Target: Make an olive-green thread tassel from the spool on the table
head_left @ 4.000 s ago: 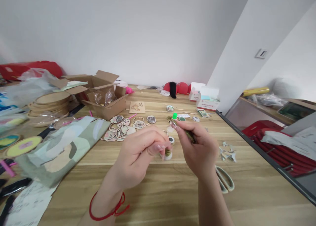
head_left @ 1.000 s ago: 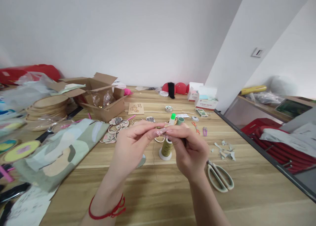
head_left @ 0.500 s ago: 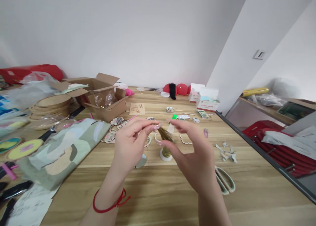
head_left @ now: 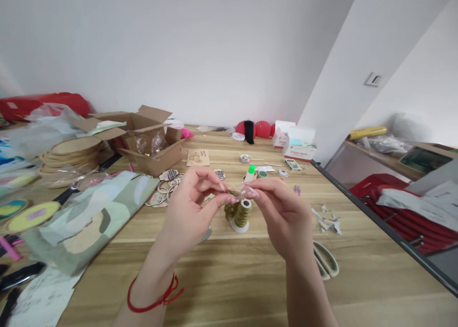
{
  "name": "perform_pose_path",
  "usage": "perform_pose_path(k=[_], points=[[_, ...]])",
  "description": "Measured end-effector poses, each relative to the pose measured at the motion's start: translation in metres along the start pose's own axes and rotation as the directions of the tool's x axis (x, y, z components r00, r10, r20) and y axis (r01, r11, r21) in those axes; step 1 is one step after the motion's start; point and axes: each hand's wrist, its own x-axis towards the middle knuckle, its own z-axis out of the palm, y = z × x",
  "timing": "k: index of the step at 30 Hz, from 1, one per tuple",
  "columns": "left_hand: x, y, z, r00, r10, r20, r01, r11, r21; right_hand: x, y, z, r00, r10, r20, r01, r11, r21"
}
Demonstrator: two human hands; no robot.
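My left hand (head_left: 188, 212) pinches a bundle of olive-gold thread (head_left: 231, 210) between thumb and fingers, and part of the bundle hangs below the fingertips. Close against it, my right hand (head_left: 288, 217) is closed in a pinch at the bundle's right end; its fingertips hide what exactly they grip. Under the hands, a spool of olive thread (head_left: 242, 217) stands upright on the table. Behind the fingers rises a glue stick with a green cap (head_left: 251, 172). Scissors (head_left: 326, 259) lie beside my right wrist.
Paper scraps (head_left: 327, 222) lie to the right, near the table's dark edge (head_left: 375, 222). A folded patterned cloth (head_left: 96, 217), an open cardboard box (head_left: 153, 158) and stacked wooden hoops (head_left: 71, 158) take up the left. Sticky-note boxes (head_left: 299, 148) stand at the back.
My right hand, spread open beside the thread before, has come in and closed to a pinch near the left fingertips. The thread bundle now hangs lower, and the spool shows more.
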Motion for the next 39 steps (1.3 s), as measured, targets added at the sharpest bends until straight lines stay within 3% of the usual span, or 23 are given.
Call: perform_pose_path(k=[6,9,16,21,29,34,39], points=[[0.002,0.003,0.0,0.978,-0.046,0.205,0.109,0.946,-0.307,0.005,0.008,-0.003,0.977,0.068,0.204,-0.122,0.956,0.266],[0.004,0.002,0.002,0.969,-0.095,0.23,0.173,0.922,-0.347,0.006,0.014,-0.002,0.942,0.106,0.318,-0.229,0.897,0.379],[0.008,-0.003,0.006,0.942,-0.189,0.278,0.276,0.906,-0.322,0.004,0.023,0.002,0.86,0.237,0.453,-0.475,0.696,0.538],[0.009,-0.004,0.008,0.939,-0.257,0.227,0.315,0.909,-0.273,0.004,0.026,0.002,0.829,0.351,0.436,-0.553,0.632,0.543],[0.009,-0.009,0.011,0.936,-0.294,0.196,0.34,0.9,-0.274,0.007,0.03,0.004,0.87,0.384,0.308,-0.492,0.705,0.511],[0.007,-0.006,0.008,0.932,-0.284,0.226,0.336,0.91,-0.241,0.009,0.029,0.002,0.858,0.372,0.354,-0.512,0.668,0.54],[0.005,-0.003,0.001,0.954,-0.237,0.182,0.255,0.963,-0.082,0.01,0.026,0.001,0.844,0.362,0.395,-0.535,0.607,0.588]])
